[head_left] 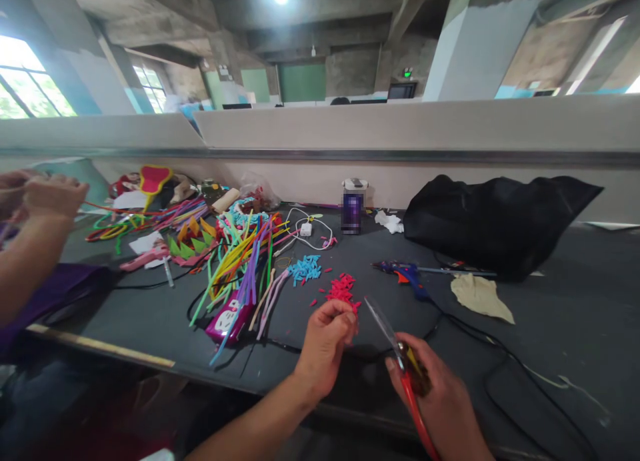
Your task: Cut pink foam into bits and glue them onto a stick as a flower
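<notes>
My left hand is closed in a pinch just in front of a pile of short red pieces. Whatever it may hold between the fingertips is too small or hidden to make out. In my right hand is a pair of scissors with a red handle, the blades pointing up and away toward the left. Something yellow and dark shows by the palm, partly hidden. Beyond the left hand lies a heap of short blue pieces. A bundle of multicoloured pipe cleaners spreads left of it, over a magenta power strip.
A blue glue gun with a trailing cord lies right of the red pieces. Behind it are a black bag and a beige cloth. A white charger sits at the back. Another person's hands work at far left.
</notes>
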`<state>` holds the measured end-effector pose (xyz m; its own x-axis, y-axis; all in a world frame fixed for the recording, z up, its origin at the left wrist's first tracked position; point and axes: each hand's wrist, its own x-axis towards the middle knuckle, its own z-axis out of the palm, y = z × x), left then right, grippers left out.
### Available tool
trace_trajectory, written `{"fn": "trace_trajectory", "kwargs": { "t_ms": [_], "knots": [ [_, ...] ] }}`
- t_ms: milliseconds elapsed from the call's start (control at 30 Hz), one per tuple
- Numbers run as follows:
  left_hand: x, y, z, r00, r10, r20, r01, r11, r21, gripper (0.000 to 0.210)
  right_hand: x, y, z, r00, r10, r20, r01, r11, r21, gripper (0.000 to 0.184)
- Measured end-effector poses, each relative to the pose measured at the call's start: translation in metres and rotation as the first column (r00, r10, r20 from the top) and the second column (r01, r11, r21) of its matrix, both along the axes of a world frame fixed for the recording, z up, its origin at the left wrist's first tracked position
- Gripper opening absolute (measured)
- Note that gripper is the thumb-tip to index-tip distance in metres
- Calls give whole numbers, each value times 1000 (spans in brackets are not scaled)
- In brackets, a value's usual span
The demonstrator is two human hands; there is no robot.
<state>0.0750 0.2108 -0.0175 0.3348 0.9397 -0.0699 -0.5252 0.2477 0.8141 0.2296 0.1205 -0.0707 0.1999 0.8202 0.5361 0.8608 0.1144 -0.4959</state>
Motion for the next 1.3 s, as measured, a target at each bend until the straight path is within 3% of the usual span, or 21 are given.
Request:
{"fn": "trace_trajectory", "kwargs": {
  "t_ms": [233, 500, 633, 1300],
  "knots": [
    [-2, -2, -1, 997, 62, 43, -62, 998, -2, 13, -7, 0, -1, 999, 33, 34, -30, 997, -73, 27],
    [-1, -3, -3, 994, 94, 62, -92, 995, -25, 17, -8, 1, -12, 992, 71, 108, -76, 996, 44, 26],
    [-1, -3, -5, 992, 108, 60, -106, 994, -31, 17, -9, 1, -14, 987, 73, 140, -80, 996, 45, 25],
    [4, -6, -8, 989, 116, 97, -118, 993, 23, 13, -12, 1, -7, 991, 100, 85, -102, 995, 22, 24]
  ]
}}
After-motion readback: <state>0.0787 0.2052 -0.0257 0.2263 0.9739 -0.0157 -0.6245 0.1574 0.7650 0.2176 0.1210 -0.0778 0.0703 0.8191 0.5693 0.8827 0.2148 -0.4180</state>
